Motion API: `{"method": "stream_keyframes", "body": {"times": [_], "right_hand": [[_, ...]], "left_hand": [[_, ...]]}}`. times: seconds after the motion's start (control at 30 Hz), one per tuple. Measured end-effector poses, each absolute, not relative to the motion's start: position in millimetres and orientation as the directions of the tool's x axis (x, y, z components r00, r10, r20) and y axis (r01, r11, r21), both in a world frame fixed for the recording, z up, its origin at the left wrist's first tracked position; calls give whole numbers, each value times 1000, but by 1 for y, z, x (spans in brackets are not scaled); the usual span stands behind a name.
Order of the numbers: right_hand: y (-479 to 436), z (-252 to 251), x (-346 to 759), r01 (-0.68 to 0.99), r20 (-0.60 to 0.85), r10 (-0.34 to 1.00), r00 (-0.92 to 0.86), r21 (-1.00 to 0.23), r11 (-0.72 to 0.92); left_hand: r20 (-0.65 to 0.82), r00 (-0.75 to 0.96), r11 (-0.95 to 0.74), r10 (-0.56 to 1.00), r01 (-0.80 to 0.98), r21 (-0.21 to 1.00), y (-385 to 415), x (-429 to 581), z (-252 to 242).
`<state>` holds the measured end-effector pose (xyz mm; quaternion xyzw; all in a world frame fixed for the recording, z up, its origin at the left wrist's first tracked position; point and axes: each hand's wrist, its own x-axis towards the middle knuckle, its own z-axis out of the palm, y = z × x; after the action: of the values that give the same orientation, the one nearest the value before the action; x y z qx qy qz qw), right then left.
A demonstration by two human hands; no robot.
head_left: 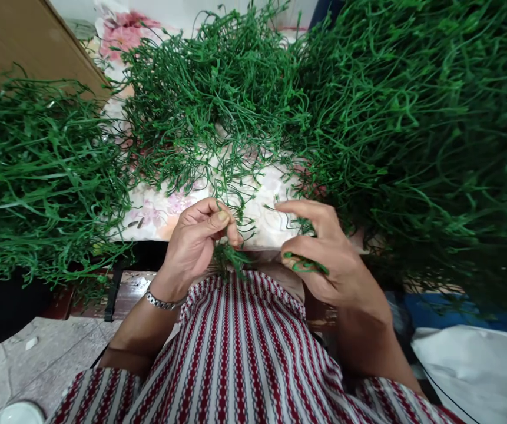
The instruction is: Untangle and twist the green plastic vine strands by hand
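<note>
My left hand (198, 238) is closed in a pinch on a small bunch of green plastic stems (231, 256), thumb pressed against the fingers. My right hand (324, 253) has its forefinger stretched out and its other fingers curled round a green stem piece (306, 265). Both hands hover close together over the near edge of a flowered cloth (169, 212). Large heaps of the same thin green stems (218, 100) lie beyond and on both sides of the hands.
A brown cardboard sheet (19, 41) stands at the far left. My striped red and white garment (244, 353) fills the foreground. A white cloth (478, 371) lies at the lower right, and a white round object (19, 414) at the lower left on stone floor.
</note>
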<state>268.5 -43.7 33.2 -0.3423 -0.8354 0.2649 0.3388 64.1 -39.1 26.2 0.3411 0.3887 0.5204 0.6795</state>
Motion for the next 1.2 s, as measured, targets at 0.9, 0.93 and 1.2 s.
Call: {"method": "stream_keyframes", "body": {"times": [0.9,0.93,1.2], "right_hand": [[-45,28,241,442,281,773,-568,-688,575],[-43,28,240,445,280,771,-572,-683,579],[-33,26,232,392,248,734,-633,-714,580]], "left_hand": [[-19,230,20,973,0,1000,-59,63,19],[-18,204,18,979,-1,1000,-60,62,18],[-24,151,36,988,-74,997,-62,51,13]]}}
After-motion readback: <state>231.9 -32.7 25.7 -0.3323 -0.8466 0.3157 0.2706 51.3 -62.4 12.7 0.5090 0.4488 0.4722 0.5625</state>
